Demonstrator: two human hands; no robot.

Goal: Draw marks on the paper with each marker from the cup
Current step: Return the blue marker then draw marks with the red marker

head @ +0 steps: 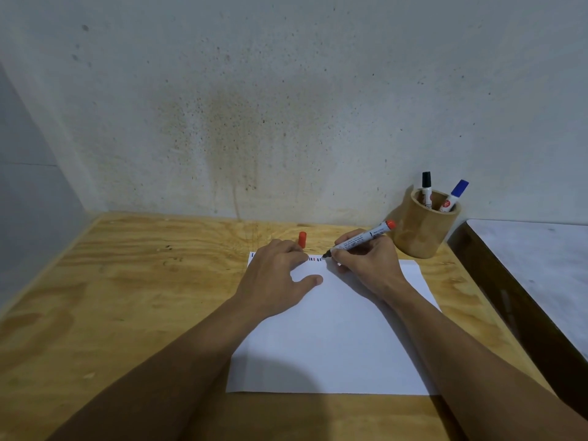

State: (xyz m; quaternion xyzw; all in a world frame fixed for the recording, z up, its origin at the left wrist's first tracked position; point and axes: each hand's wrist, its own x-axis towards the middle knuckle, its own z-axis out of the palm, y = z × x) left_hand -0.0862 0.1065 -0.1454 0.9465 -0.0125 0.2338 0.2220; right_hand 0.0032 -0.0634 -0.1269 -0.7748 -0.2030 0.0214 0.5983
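My right hand (366, 262) grips the red marker (359, 239), tip at the paper's (334, 338) far edge; left hand (280, 275), open, pins it. I should stroke short and light.

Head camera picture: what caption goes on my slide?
Right hand draws with red marker on paper; left hand steadies it.

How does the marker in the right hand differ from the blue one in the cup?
The red marker is uncapped, tip on the paper; the blue marker is capped. The red one lies slanted in the right hand; the blue one stands leaning in the cup. Both have white barrels.
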